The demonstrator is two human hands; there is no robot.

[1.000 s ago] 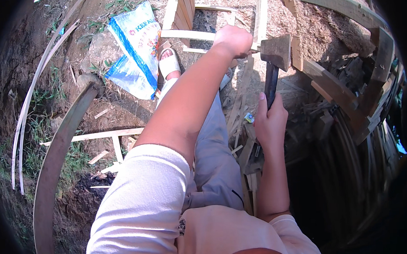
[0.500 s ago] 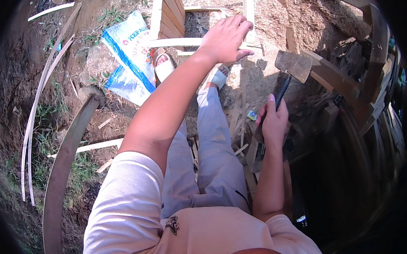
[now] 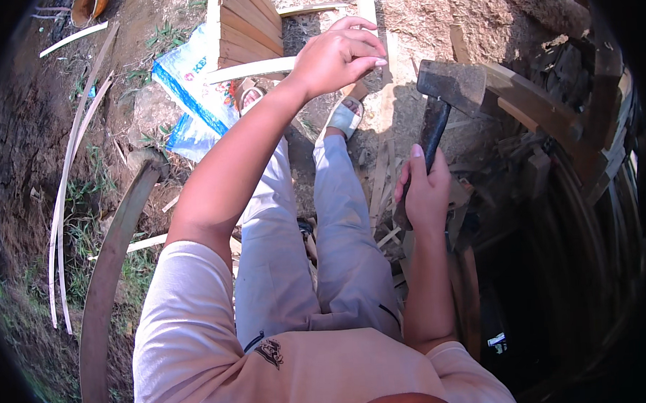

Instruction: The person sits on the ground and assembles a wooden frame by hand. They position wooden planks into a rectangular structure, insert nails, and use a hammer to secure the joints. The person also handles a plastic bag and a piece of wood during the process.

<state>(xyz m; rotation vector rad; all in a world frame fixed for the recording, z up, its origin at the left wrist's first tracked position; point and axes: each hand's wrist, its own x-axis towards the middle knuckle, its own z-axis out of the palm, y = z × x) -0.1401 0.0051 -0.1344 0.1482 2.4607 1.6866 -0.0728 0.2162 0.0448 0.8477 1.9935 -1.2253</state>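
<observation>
As before, right hand (image 3: 425, 190) grips hammer (image 3: 445, 99), lowered.

An outdoor woodworking yard: bare dirt ground (image 3: 39, 142), scattered wooden strips (image 3: 66, 177), stacked planks (image 3: 247, 21), sawdust.

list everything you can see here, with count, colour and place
hammer: 1, dark head and handle, in right hand, upper right
slat: 1, pale wood, top centre, by left hand
crate: 1, brown wood, top centre
sack: 1, white and blue, on the ground, upper left
curved plank: 1, grey-brown, left
thin strips: several, pale, far left
wood pile: brown, right
sandals: 2, white, on the feet
left hand: fingers pinched, above slat
right hand: grips hammer handle
</observation>
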